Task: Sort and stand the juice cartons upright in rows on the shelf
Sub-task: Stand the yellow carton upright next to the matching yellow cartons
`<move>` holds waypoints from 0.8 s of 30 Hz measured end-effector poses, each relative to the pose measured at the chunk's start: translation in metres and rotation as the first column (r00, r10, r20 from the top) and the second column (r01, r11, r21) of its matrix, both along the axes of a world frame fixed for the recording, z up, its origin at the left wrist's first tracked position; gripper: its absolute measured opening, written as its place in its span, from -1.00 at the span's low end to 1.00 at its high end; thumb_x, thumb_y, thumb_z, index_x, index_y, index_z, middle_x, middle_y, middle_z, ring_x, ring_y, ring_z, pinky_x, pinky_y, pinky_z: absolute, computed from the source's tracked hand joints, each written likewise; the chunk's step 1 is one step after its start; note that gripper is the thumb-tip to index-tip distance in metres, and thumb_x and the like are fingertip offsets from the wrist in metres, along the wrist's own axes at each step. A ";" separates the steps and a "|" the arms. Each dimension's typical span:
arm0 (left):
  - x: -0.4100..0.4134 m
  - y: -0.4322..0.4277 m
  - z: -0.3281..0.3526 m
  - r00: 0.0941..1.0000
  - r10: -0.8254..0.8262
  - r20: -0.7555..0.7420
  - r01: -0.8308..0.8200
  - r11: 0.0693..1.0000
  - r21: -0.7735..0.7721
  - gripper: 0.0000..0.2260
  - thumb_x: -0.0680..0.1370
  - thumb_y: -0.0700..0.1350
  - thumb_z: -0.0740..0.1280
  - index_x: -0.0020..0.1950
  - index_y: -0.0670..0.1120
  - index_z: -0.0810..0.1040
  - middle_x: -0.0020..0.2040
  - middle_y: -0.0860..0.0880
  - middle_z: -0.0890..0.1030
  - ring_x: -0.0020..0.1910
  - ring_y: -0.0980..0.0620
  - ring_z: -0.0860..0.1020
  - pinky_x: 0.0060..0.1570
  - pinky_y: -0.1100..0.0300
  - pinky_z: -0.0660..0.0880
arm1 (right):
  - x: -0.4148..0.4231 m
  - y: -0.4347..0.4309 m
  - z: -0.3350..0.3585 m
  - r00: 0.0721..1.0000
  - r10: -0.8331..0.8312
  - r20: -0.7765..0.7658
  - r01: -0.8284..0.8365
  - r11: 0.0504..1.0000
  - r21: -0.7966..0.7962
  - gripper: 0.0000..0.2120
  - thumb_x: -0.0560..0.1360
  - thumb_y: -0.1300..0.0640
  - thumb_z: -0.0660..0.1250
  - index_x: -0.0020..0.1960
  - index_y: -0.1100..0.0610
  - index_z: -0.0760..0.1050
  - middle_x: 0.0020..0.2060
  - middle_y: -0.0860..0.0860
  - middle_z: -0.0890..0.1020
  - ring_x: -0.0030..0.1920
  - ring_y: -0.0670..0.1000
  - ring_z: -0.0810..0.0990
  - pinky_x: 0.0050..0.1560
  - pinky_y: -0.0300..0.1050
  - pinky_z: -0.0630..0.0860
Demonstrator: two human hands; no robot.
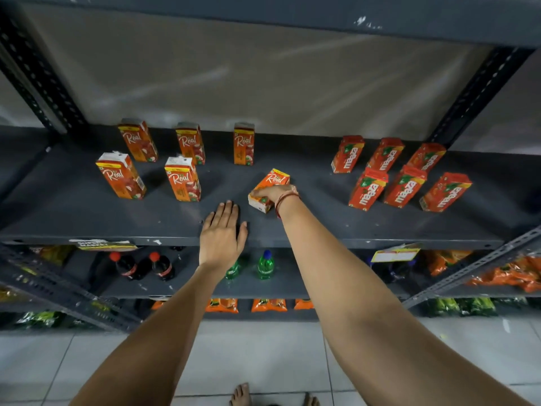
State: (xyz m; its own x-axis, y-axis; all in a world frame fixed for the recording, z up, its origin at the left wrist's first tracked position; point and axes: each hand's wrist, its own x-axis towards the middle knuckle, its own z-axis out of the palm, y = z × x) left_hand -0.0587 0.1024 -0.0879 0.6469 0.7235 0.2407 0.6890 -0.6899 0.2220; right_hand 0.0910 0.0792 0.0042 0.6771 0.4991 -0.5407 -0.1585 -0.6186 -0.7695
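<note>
On the dark grey shelf (pixel 87 218), several orange Real juice cartons stand upright in two rows on the left, such as a front one (pixel 182 178) and a back one (pixel 243 143). One more Real carton (pixel 272 183) lies tilted near the middle, and my right hand (pixel 275 193) grips its near end. Several red Maaza cartons (pixel 369 187) stand in two rows on the right. My left hand (pixel 221 235) rests flat and open on the shelf's front edge, just left of the tilted carton.
The lower shelf holds dark cola bottles (pixel 126 265), green soda bottles (pixel 265 265) and orange snack packets (pixel 509 273). Slotted metal uprights (pixel 38 77) frame the shelf on both sides. An upper shelf edge (pixel 292 16) runs overhead. A tiled floor lies below.
</note>
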 end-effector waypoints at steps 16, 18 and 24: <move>0.001 0.001 -0.005 0.998 -0.002 0.065 0.000 0.999 0.036 -0.55 0.56 -0.05 0.03 0.28 -0.28 0.46 0.29 -0.24 0.49 0.30 -0.16 0.43 0.24 -0.07 0.35 | -0.015 -0.049 -0.015 0.990 0.118 -0.082 -0.062 0.867 0.494 -0.50 0.36 0.27 0.47 0.24 0.23 0.40 0.15 0.22 0.61 0.14 0.12 0.60 0.10 -0.12 0.53; 0.001 0.002 -0.005 0.998 -0.002 0.068 0.000 0.999 0.038 -0.55 0.56 -0.04 0.02 0.29 -0.28 0.46 0.29 -0.24 0.49 0.30 -0.16 0.43 0.25 -0.07 0.34 | -0.013 -0.056 -0.012 0.986 0.168 -0.015 -0.136 0.845 0.516 -0.49 0.36 0.29 0.47 0.26 0.26 0.39 0.14 0.22 0.61 0.07 0.08 0.62 0.08 -0.20 0.57; 0.000 0.001 -0.005 0.997 -0.004 0.078 0.001 0.999 0.034 -0.54 0.56 -0.04 0.02 0.28 -0.29 0.46 0.28 -0.24 0.50 0.29 -0.17 0.44 0.24 -0.07 0.35 | -0.015 -0.064 -0.013 0.968 0.223 0.117 -0.251 0.824 0.508 -0.51 0.33 0.34 0.47 0.22 0.27 0.42 0.09 0.26 0.62 -0.12 -0.09 0.61 -0.17 -0.42 0.56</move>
State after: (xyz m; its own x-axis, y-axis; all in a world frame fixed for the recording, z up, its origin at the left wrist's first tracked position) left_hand -0.0586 0.1032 -0.0931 0.6270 0.7126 0.3148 0.6687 -0.6996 0.2518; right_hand 0.0757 0.0153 -0.0090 0.5205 0.8441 -0.1286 -0.0113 -0.1438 -0.9895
